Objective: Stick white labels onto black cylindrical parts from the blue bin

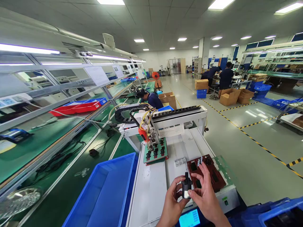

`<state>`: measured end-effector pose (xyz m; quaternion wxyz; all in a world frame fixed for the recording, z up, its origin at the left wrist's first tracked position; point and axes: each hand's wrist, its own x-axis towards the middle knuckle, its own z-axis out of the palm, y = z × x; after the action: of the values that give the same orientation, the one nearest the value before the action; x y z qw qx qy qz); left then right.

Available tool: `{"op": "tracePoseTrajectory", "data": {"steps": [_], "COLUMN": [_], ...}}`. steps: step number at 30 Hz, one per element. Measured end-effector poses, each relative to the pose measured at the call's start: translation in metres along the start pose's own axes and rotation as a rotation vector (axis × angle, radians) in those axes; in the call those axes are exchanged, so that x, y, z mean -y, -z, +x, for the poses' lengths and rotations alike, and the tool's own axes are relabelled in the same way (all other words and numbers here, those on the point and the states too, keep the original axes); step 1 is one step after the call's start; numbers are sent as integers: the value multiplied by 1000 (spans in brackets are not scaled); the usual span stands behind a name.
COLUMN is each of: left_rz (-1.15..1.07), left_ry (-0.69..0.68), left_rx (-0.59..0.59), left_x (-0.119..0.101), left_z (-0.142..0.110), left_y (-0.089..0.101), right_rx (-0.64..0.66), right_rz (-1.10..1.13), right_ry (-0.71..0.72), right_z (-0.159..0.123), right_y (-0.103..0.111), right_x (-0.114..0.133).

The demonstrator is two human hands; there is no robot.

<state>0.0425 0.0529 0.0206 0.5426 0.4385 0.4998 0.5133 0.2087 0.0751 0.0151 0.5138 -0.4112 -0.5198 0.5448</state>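
Observation:
In front of me, above the machine's white bed, my left hand [174, 198] holds a small black device [187, 183] with a narrow stub on top and a white patch at its lower end. The fingers of that hand are curled round its left side. My right hand [205, 192] grips the device from the right, its thumb on the white patch and its index finger close to the body. Its other fingers stretch upward. Behind them lies a dark red fixture tray [219, 181] with rectangular pockets. A small pale piece [200, 161] shows by the raised fingertips; whether they touch it is unclear.
A gantry machine [180, 115] spans the bed, its head over a green fixture [155, 151] with several black parts. A small white tray [180, 161] lies nearby. To the left stands a blue bin [104, 189]; below my hands, a lit screen [189, 219]. A person [153, 99] bends beyond the machine.

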Motion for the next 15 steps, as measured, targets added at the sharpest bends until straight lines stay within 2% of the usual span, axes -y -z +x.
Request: {"op": "tracePoseTrajectory", "data": {"steps": [7,11,13,15], "left_rz": [8,-87,-180,-224], "left_ry": [-20,29,45,30], "left_rx": [28,36,67,106], "left_x": [-2,-5,-5,-5], "left_z": [0,0,1,5], "left_y": [-2,0,5,4], "right_rx": [-51,-108,-177,-265], "right_rz": [-137,-245,-266,-259], "right_ry": [73,305,426,446], "right_z": [-8,-18,-16,-10], "right_y": [-6,-13,-14,-11], "right_x": [-1,-9,-15,-20]}}
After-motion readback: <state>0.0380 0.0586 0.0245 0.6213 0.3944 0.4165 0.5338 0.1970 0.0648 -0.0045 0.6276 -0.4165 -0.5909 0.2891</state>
